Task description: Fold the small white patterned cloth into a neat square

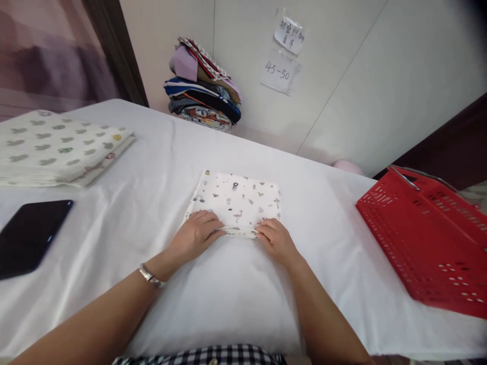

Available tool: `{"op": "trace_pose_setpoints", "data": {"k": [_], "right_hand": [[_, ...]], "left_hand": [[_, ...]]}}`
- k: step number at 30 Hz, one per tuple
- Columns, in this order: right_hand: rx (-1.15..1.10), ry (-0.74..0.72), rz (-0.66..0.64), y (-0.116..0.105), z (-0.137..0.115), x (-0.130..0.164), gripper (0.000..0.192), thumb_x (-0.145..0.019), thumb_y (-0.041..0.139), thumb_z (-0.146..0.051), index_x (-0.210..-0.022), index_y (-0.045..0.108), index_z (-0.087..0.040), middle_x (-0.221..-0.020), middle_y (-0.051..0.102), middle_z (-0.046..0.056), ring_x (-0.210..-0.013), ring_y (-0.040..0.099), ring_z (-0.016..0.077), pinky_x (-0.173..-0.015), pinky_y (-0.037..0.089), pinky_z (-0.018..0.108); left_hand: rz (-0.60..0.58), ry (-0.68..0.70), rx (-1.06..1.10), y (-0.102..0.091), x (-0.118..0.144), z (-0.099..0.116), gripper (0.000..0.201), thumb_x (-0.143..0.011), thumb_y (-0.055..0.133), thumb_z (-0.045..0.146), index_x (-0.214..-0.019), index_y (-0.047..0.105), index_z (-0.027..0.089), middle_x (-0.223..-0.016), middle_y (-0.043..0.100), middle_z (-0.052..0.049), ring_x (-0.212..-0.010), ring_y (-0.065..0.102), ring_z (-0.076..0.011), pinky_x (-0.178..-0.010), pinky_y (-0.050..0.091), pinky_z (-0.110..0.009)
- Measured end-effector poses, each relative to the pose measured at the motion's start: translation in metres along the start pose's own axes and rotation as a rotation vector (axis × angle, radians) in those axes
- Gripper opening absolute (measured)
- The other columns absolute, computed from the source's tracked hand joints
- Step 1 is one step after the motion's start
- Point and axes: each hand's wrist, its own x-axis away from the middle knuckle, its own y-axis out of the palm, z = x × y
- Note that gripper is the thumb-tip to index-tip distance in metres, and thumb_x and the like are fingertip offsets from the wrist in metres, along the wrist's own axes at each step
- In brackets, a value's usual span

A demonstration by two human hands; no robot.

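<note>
The folded printed cloth (236,202) is held at mid-table on the white sheet (152,167), its near edge pinched by the left hand (198,234) and right hand (277,239), apparently so the layers are kept aligned; a red basket (426,243) is parked alongside.

Both forearms are bare, with no sleeves reaching into view. The left hand (196,234) has a slim silver bracelet (151,277) around its wrist, while the right hand (277,242) wears nothing. At the bottom edge shows a black-and-white checked garment (213,354) with a small button.
</note>
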Motion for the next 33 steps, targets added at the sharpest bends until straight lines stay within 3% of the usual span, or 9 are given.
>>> {"op": "trace_pose_setpoints", "data": {"k": [4, 11, 19, 26, 33], "right_hand": [[-0.031, 0.038, -0.030, -0.003, 0.001, 0.001, 0.019, -0.085, 0.055, -0.022, -0.102, 0.063, -0.025, -0.098, 0.062, 0.005, -0.093, 0.055, 0.0195, -0.080, 0.048, 0.035], [-0.036, 0.066, -0.007, 0.002, 0.004, 0.001, 0.019, -0.087, 0.052, -0.019, -0.101, 0.063, -0.022, -0.099, 0.062, 0.005, -0.094, 0.055, 0.0184, -0.082, 0.047, 0.033], [0.085, 0.001, 0.117, 0.009, 0.003, 0.000, 0.020, -0.090, 0.044, -0.021, -0.095, 0.063, -0.020, -0.092, 0.062, 0.008, -0.088, 0.053, 0.0206, -0.077, 0.046, 0.036], [0.021, 0.028, 0.020, 0.005, 0.004, 0.000, 0.017, -0.089, 0.048, -0.021, -0.092, 0.064, -0.023, -0.090, 0.062, 0.005, -0.084, 0.054, 0.0188, -0.074, 0.046, 0.034], [-0.048, 0.070, -0.073, -0.008, 0.003, -0.001, 0.025, -0.083, 0.055, -0.017, -0.105, 0.063, -0.026, -0.101, 0.062, 0.004, -0.095, 0.055, 0.0195, -0.081, 0.048, 0.035]], "left_hand": [[-0.011, -0.011, -0.003, 0.000, 0.000, -0.001, 0.023, -0.091, 0.045, 0.035, -0.094, 0.064, 0.023, -0.090, 0.062, -0.004, -0.085, 0.055, -0.0192, -0.076, 0.042, -0.036], [0.011, -0.030, -0.012, 0.002, -0.001, 0.002, 0.025, -0.092, 0.042, 0.033, -0.090, 0.063, 0.020, -0.087, 0.062, -0.005, -0.082, 0.054, -0.0193, -0.075, 0.042, -0.036], [0.045, -0.010, -0.046, 0.005, -0.001, 0.002, 0.025, -0.093, 0.040, 0.029, -0.086, 0.061, 0.019, -0.086, 0.062, -0.005, -0.082, 0.054, -0.0192, -0.075, 0.041, -0.036], [0.009, -0.004, -0.026, 0.004, -0.001, 0.002, 0.026, -0.092, 0.041, 0.030, -0.084, 0.064, 0.020, -0.084, 0.062, -0.004, -0.081, 0.055, -0.0184, -0.073, 0.042, -0.035], [0.026, -0.002, -0.010, 0.002, -0.001, 0.003, 0.026, -0.091, 0.042, 0.030, -0.084, 0.065, 0.020, -0.083, 0.062, -0.004, -0.079, 0.055, -0.0181, -0.072, 0.042, -0.034]]}}
